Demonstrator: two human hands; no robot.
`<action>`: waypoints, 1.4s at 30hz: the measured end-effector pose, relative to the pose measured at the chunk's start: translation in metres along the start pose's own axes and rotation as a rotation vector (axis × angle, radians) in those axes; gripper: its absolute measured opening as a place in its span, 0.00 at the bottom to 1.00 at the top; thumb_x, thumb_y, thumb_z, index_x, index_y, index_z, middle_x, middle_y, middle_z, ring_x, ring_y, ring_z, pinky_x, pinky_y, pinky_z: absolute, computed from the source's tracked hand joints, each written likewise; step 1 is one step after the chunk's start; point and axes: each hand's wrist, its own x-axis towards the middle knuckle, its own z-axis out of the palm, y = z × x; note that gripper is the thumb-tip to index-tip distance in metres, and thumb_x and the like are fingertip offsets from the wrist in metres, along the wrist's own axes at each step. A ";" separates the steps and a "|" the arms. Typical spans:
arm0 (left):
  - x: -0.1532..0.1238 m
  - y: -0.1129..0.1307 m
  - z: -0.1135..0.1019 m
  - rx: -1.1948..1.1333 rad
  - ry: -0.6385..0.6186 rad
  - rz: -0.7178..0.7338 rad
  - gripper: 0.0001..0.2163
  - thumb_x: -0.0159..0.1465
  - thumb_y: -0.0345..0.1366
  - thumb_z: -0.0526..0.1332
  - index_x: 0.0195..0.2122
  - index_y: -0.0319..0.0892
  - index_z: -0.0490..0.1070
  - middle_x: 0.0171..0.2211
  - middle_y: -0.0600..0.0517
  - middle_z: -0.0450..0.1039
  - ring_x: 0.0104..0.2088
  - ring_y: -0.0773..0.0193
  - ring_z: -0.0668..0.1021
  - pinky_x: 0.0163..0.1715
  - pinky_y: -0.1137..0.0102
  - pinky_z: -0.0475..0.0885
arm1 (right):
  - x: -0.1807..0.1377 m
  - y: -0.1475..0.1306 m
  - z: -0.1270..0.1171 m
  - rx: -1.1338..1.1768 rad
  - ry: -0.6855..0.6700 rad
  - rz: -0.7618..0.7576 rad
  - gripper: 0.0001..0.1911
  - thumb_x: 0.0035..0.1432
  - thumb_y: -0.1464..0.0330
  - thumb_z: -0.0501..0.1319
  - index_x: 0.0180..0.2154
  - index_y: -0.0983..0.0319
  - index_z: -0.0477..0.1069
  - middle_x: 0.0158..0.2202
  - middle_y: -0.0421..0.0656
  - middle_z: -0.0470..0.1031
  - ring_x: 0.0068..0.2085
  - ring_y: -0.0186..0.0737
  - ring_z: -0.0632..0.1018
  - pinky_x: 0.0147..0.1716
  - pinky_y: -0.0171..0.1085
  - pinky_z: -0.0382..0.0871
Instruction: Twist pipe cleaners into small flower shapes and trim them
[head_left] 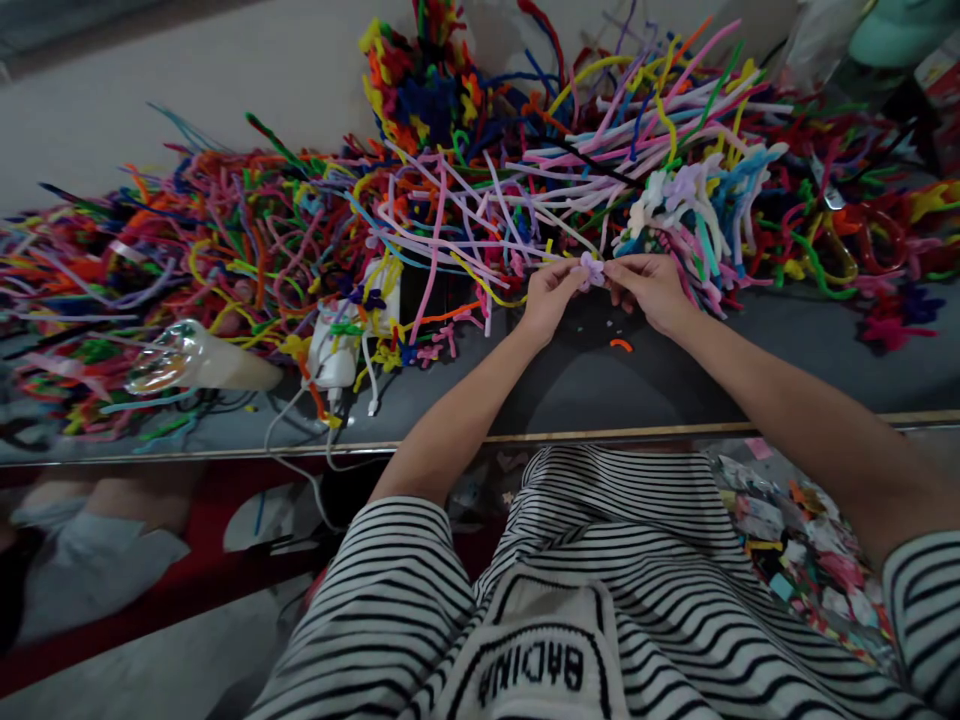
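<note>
My left hand [549, 296] and my right hand [649, 288] meet over the grey table [645, 385]. Both pinch a small lilac pipe-cleaner flower [591, 269] between their fingertips, one on each side. Just behind the hands lies a cluster of finished white, lilac and light-blue pipe-cleaner flowers [690, 205]. A small orange pipe-cleaner scrap [621, 345] lies on the table just below my right hand.
A huge tangle of coloured pipe cleaners [247, 240] covers the back of the table from left to right. A white glue gun [334, 350] with its cord lies left of my hands. A clear plastic cone [195, 362] lies further left. Scraps fill a bin [795, 550] lower right.
</note>
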 end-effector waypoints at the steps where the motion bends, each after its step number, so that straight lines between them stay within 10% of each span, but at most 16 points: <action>1: 0.000 0.001 0.000 0.009 -0.003 0.018 0.22 0.59 0.58 0.71 0.40 0.44 0.82 0.33 0.53 0.80 0.32 0.68 0.79 0.38 0.70 0.77 | 0.000 0.000 0.000 0.004 -0.004 0.010 0.30 0.43 0.40 0.75 0.27 0.60 0.76 0.25 0.41 0.74 0.21 0.31 0.70 0.14 0.33 0.55; 42: -0.003 -0.002 -0.001 0.250 -0.092 0.095 0.20 0.58 0.55 0.72 0.31 0.41 0.78 0.28 0.52 0.78 0.30 0.67 0.78 0.35 0.70 0.75 | -0.002 -0.008 -0.006 -0.125 -0.121 0.020 0.26 0.35 0.50 0.81 0.24 0.61 0.76 0.18 0.38 0.72 0.18 0.28 0.66 0.13 0.33 0.56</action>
